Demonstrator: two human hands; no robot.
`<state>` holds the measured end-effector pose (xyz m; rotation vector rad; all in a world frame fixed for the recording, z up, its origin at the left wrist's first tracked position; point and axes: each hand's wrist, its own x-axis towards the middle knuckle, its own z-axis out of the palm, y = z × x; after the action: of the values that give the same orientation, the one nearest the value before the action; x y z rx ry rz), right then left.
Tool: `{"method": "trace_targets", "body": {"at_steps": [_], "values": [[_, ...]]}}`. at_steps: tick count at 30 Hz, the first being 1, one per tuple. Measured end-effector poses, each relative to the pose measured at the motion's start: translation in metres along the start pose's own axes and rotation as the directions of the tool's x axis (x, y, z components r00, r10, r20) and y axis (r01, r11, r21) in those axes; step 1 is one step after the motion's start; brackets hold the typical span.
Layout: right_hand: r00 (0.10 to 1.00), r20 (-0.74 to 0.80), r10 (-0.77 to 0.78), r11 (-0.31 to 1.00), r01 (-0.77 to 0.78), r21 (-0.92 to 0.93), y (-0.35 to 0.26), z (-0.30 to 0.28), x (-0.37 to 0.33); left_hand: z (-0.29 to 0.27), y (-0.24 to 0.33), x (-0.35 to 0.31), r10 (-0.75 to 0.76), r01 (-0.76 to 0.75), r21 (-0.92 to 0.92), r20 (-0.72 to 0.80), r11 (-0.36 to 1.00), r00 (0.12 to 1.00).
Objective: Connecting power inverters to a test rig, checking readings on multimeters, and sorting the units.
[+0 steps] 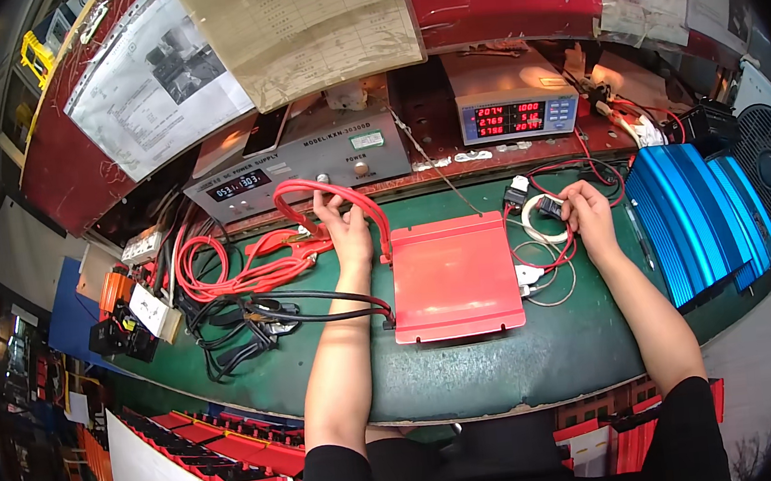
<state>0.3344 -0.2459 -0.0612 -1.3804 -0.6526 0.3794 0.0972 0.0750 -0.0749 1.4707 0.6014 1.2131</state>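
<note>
A red box-shaped unit (455,275), flat-topped, lies on the green work mat between my hands. Thick red cables (373,206) and black cables (342,315) leave its left side. My left hand (349,235) reaches up by the red cable loop, fingers partly stretched toward the front of a grey power supply (339,151); the cable crosses near the fingertips, so contact is unclear. On the other side, my right hand (588,217) has its fingertips closed on a small black connector (549,207) with thin wires. A white ring-shaped roll (539,222) sits beside that connector.
A metering box (520,118) with lit red digits stands at the back. Blue finned housings (689,218) and a fan (765,158) are at right. Coiled red cables (210,268), black cords (222,337) and an orange-and-black device (121,315) occupy the left. Red units (228,445) lie below the mat's edge.
</note>
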Motion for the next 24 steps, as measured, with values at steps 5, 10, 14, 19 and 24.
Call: {"method": "trace_targets", "body": {"at_steps": [5, 10, 14, 19, 24], "values": [[1.000, 0.000, 0.002, 1.000, -0.002, 0.006, -0.0025, -0.0005, -0.0009, 0.0019, 0.0015, -0.0014, 0.015, -0.015, -0.005, 0.022, 1.000, 1.000], [1.000, -0.004, -0.005, 1.000, 0.005, 0.009, -0.0014, 0.0004, -0.0009, -0.0002, 0.0014, -0.0008, 0.003, -0.003, 0.009, 0.010, 1.000, 1.000], [1.000, -0.005, 0.005, 1.000, -0.005, -0.014, 0.0009, -0.0014, -0.0017, 0.0035, 0.0023, -0.0036, -0.013, 0.012, -0.025, -0.008, 1.000, 1.000], [1.000, 0.002, 0.000, 1.000, 0.000, -0.001, -0.0011, 0.0004, -0.0005, 0.0039, 0.0074, -0.0012, 0.002, -0.002, -0.027, 0.003, 1.000, 1.000], [1.000, 0.004, 0.004, 1.000, -0.004, -0.017, -0.0012, 0.0017, -0.0004, 0.0004, 0.0064, -0.0023, -0.004, 0.004, 0.014, 0.002, 1.000, 1.000]]}}
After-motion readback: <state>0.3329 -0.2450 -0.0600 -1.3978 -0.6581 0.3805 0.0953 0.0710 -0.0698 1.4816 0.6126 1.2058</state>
